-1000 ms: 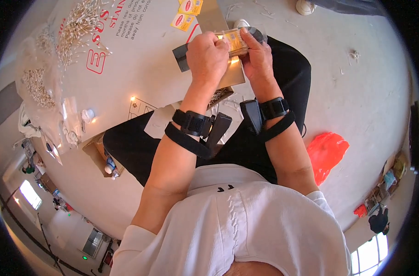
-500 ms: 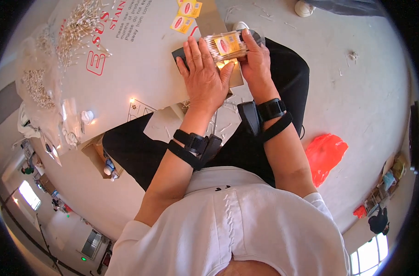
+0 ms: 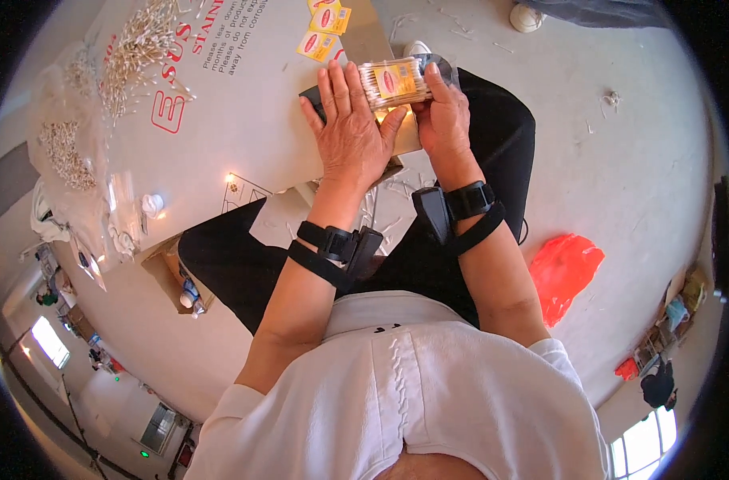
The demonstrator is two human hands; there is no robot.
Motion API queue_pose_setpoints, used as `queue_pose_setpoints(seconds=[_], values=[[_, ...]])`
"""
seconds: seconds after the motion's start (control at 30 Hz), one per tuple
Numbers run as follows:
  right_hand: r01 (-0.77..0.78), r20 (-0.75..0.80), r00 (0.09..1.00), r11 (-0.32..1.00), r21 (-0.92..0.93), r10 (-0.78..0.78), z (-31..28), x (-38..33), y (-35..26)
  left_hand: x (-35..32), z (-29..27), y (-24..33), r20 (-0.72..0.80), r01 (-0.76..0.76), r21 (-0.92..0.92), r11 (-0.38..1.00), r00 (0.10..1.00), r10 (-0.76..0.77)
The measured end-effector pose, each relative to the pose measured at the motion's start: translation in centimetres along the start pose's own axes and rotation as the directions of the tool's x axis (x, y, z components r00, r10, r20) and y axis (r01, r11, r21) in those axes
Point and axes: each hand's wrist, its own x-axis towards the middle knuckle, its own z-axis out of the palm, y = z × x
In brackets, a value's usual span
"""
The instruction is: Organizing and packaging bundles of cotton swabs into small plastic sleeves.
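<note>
Right hand [image 3: 444, 116] grips the right end of a cotton-swab pack [image 3: 392, 82], thumb on top, as I watch from afar; left hand [image 3: 350, 132], fingers extended and released, lies at the pack's left end, thumb beside its near edge.

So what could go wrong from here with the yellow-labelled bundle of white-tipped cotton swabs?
The bundle might slip near the edge of the white work surface: the right hand grips one end, the left hand lies flat beside the other. The small yellow cards beyond could get brushed aside.
</note>
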Motion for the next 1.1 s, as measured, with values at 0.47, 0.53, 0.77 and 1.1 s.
queue_pose_setpoints(seconds=[0.47, 0.53, 0.77, 1.1], values=[[-0.014, -0.062, 0.998, 0.994, -0.106, 0.008, 0.8, -1.2, -0.4, -0.7, 0.2, 0.3, 0.01, 0.018, 0.0, 1.0, 1.0, -0.018], [-0.013, -0.049, 0.999, 0.995, -0.104, 0.008, 0.8, -0.9, -0.6, -0.7, 0.3, 0.1, -0.029, -0.001, -0.025, 1.0, 1.0, 0.0], [-0.058, -0.029, 0.998, 0.996, 0.068, 0.06, 1.0, 1.4, -0.8, 0.3, 0.0, -0.2, 0.004, 0.007, -0.028, 1.0, 1.0, -0.007], [-0.004, -0.046, 0.999, 0.993, 0.114, 0.009, 1.4, 1.1, -0.5, 0.7, -0.2, -1.1, -0.083, -0.104, -0.13, 0.986, 0.992, 0.094]])
